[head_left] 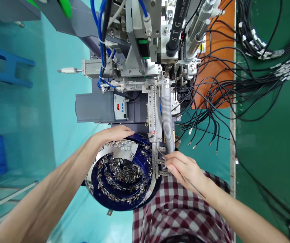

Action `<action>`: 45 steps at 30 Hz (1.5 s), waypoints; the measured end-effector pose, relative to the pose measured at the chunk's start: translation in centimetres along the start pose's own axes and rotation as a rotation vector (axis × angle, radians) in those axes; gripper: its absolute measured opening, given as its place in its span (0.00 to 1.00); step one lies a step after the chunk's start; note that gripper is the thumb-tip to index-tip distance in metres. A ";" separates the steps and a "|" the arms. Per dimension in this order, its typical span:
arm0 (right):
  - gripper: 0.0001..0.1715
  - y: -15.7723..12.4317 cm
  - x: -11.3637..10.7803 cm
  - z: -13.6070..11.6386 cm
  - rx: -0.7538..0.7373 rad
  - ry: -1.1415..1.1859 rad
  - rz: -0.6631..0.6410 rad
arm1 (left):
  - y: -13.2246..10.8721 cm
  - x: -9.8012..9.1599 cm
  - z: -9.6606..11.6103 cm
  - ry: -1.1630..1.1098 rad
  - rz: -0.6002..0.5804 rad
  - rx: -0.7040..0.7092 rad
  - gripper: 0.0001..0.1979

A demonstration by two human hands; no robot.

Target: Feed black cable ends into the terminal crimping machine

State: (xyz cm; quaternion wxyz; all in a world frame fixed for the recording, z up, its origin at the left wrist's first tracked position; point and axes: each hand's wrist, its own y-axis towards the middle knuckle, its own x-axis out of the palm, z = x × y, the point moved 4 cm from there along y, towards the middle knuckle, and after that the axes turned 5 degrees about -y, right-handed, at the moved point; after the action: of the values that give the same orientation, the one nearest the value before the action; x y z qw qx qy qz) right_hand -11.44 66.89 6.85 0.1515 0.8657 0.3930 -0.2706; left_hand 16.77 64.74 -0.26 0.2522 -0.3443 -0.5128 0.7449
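Note:
A round blue feeder bowl [102, 199] holds many small shiny metal parts along its spiral ledges. My left hand [118, 132] rests on the bowl's far rim, its fingers stretched out and holding nothing. From the bowl's right side a straight metal feed track [154, 155] runs up to the machine. My right hand [181, 165] pinches a thin metal rod [194, 187], whose front end reaches to the track's right edge. Whether the tip touches the track I cannot tell.
Ahead stands the machine [140, 72] with its cylinders and blue air hoses. A grey corrugated hose [167, 114] runs beside the track. On the left is a controller box [120, 107] with a red display. Black cables [218, 91] with metal ends hang off the green table [268, 145].

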 end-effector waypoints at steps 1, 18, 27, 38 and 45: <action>0.12 0.1 0.0 0.2 0.013 0.002 0.009 | 0.0 0.0 -0.1 -0.005 -0.007 -0.002 0.32; 0.16 1.4 -0.1 0.6 -0.120 -0.145 0.034 | 0.3 0.3 -0.4 -0.044 -0.047 -0.001 0.31; 0.13 1.5 0.0 0.8 -0.156 -0.112 0.017 | 0.3 0.2 -0.5 -0.038 -0.044 0.009 0.30; 0.15 1.4 -0.2 0.6 -0.138 -0.171 0.099 | 0.3 0.2 -0.8 -0.049 -0.053 -0.008 0.32; 0.16 1.6 0.2 0.5 -0.141 -0.152 0.044 | 0.3 0.4 -0.3 -0.046 -0.067 0.026 0.30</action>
State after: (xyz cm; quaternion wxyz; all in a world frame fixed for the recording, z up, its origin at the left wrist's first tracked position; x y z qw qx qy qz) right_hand -10.28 65.76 6.41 0.2475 0.8383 0.3791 -0.3037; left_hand 16.73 65.09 -0.68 0.2693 -0.3065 -0.5199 0.7505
